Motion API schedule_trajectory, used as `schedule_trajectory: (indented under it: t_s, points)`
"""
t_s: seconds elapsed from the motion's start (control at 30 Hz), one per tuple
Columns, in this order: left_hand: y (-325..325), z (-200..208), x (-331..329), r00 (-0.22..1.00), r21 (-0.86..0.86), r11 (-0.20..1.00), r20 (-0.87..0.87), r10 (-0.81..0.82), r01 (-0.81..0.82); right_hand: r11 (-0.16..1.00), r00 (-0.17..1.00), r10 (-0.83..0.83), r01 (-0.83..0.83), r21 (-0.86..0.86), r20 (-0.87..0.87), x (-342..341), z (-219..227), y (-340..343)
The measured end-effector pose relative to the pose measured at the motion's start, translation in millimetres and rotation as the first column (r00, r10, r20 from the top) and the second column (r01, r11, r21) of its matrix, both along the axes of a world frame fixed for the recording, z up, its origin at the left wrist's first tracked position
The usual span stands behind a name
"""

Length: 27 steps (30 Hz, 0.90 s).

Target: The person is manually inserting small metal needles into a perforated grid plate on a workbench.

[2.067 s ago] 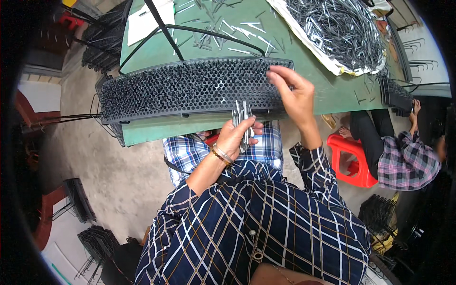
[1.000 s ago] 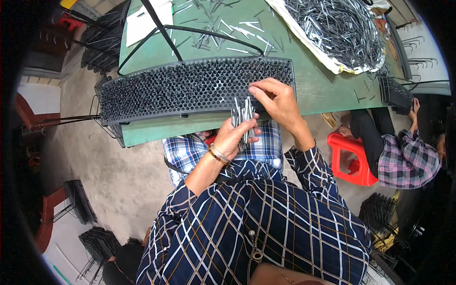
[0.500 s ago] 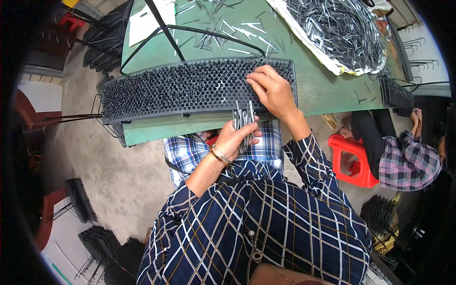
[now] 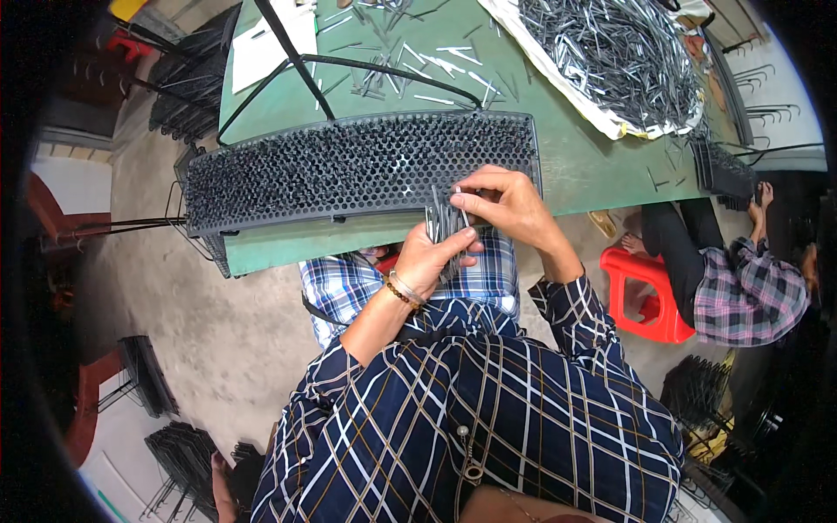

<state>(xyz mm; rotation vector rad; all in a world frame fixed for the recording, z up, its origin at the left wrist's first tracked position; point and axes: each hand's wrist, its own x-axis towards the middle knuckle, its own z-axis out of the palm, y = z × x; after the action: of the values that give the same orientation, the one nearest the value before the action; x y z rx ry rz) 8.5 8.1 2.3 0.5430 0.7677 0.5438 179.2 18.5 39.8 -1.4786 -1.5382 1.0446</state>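
A bundle of thin grey metal strips [image 4: 442,223] stands upright in my left hand [image 4: 422,264], its fingers closed round the lower part, just off the table's near edge. My right hand [image 4: 516,209] pinches the top end of one strip at the bundle's right side. Right behind both hands lies a long, curved black tray [image 4: 327,170] full of round holes. Dark pieces crowd the holes on its left part, while many holes nearer its right and front look bare. A black rod frame [image 4: 305,57] rises from its far side.
On the green table [image 4: 593,179] lie loose strips [image 4: 453,59] and white paper [image 4: 275,48]. A white sack [image 4: 602,74] heaped with strips fills the far right. Another person [image 4: 741,283] sits at the right beside a red stool [image 4: 641,301]. Black racks [image 4: 187,462] stand lower left.
My right hand has come down from the tray's right part to the strips in my left hand and now pinches one. My left hand stays nearly in place.
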Motion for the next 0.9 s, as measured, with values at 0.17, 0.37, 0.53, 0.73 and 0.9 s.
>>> schedule_trajectory:
  t_s: [0.17, 0.37, 0.53, 0.73, 0.9]
  points:
    - [-1.3, 1.6, 1.3, 0.999, -0.004, 0.999, -0.017, -0.033, 0.033, 0.971, 0.922, -0.125, 0.039, -0.235, -0.365, 9.6, 1.1, 0.3]
    - [2.0, -3.2, 5.9, 1.000, -0.071, 0.997, 0.016, -0.003, 0.004, 0.934, 0.873, -0.337, 0.357, -0.009, -0.352, 10.3, -1.1, 22.6]
    - [2.3, -2.5, 6.3, 1.000, -0.086, 0.996, 0.003, 0.004, -0.004, 0.851, 0.915, -0.368, 0.403, 0.338, -0.165, -1.2, -19.4, 39.3]
    - [1.3, -2.0, 4.1, 1.000, -0.123, 0.992, -0.002, 0.012, -0.012, 0.825, 0.924, -0.381, 0.323, 0.463, 0.035, -6.4, -26.0, 36.1]
    - [0.9, 0.7, 4.4, 1.000, -0.161, 0.987, 0.004, 0.020, -0.020, 0.767, 0.869, -0.354, 0.059, 0.639, 0.345, -2.3, -30.0, 33.4]
